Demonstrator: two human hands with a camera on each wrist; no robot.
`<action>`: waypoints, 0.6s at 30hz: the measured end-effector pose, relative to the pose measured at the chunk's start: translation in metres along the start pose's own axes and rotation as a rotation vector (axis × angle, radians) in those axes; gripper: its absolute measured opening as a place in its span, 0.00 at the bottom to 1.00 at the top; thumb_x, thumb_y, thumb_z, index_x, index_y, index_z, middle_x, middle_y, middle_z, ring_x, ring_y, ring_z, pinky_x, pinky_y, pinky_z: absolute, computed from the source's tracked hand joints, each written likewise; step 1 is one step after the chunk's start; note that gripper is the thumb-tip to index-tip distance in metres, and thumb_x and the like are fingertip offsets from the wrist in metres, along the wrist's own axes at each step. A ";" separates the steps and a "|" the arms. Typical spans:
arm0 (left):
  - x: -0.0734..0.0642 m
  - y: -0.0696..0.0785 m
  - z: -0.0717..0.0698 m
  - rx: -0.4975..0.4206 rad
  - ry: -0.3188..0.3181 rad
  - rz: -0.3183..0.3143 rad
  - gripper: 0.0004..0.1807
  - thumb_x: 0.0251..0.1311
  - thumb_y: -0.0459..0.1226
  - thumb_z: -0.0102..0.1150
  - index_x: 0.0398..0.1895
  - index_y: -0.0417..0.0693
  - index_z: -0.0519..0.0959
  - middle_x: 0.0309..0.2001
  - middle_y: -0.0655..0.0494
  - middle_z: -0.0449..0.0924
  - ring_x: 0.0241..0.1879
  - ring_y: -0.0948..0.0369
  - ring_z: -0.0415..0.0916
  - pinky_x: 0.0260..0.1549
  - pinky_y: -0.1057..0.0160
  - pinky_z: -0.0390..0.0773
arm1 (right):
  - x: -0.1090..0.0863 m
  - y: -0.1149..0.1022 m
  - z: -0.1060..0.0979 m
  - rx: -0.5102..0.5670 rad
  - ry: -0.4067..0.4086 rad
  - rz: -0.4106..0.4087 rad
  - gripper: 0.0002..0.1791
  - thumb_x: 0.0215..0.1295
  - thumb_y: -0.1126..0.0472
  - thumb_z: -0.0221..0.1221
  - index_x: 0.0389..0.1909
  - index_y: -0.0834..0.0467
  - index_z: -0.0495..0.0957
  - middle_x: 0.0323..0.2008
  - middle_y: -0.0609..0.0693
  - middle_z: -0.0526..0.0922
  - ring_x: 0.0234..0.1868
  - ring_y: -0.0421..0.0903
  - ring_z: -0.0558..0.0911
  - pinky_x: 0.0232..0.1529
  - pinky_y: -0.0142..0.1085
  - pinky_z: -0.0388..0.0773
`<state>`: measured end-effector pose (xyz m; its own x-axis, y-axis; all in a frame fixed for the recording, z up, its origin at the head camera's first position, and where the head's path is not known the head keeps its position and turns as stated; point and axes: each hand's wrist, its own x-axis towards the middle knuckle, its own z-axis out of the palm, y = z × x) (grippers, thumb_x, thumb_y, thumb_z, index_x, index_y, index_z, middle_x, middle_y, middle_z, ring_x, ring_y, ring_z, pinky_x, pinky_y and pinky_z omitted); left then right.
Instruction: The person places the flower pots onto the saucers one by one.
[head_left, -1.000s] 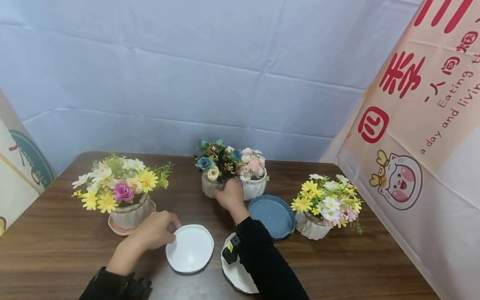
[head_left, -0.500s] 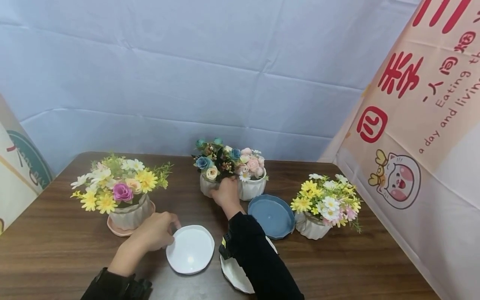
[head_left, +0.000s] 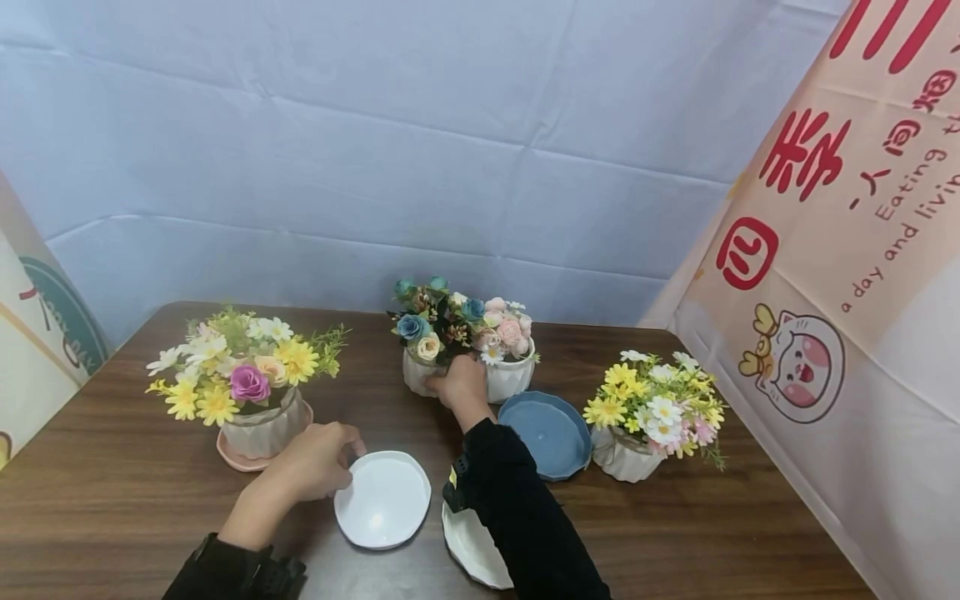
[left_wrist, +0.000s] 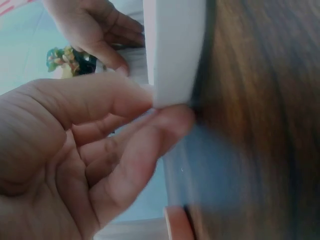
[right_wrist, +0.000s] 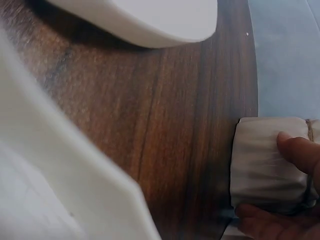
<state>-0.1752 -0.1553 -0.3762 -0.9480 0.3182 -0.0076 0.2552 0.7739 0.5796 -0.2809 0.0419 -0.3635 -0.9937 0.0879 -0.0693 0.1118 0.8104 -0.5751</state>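
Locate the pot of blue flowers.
Slightly left of centre in the head view, the pot of blue flowers is gripped by the right hand near the far edge of the table, just left of the pot of pink flowers.

Between the purple-rose pot (head_left: pixel 258 432) at left and the blue-rose pot (head_left: pixel 420 377) at the back, a broad stretch of wooden table (head_left: pixel 367 408) gives you room. Your right hand (head_left: pixel 461 385) blocks the front of the gap between the blue-rose pot and the pink-rose pot (head_left: pixel 510 381). Rightward, the blue saucer (head_left: pixel 547 437) and daisy pot (head_left: pixel 626 456) leave scant passage. Your sleeve (head_left: pixel 525 521) overhangs the cream saucer (head_left: pixel 471 546); only a narrow strip divides that from the white saucer (head_left: pixel 382 500).
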 end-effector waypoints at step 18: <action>-0.001 0.003 -0.009 -0.027 0.057 0.077 0.15 0.33 0.25 0.62 0.30 0.44 0.80 0.17 0.60 0.72 0.17 0.64 0.68 0.15 0.65 0.70 | -0.003 0.001 0.000 -0.012 0.023 -0.031 0.29 0.51 0.48 0.67 0.42 0.70 0.77 0.51 0.65 0.74 0.54 0.59 0.70 0.49 0.43 0.72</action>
<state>-0.1750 -0.1581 -0.3670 -0.9353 0.3437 0.0839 0.3231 0.7329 0.5987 -0.2779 0.0421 -0.3639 -0.9966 0.0758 -0.0334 0.0813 0.8198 -0.5668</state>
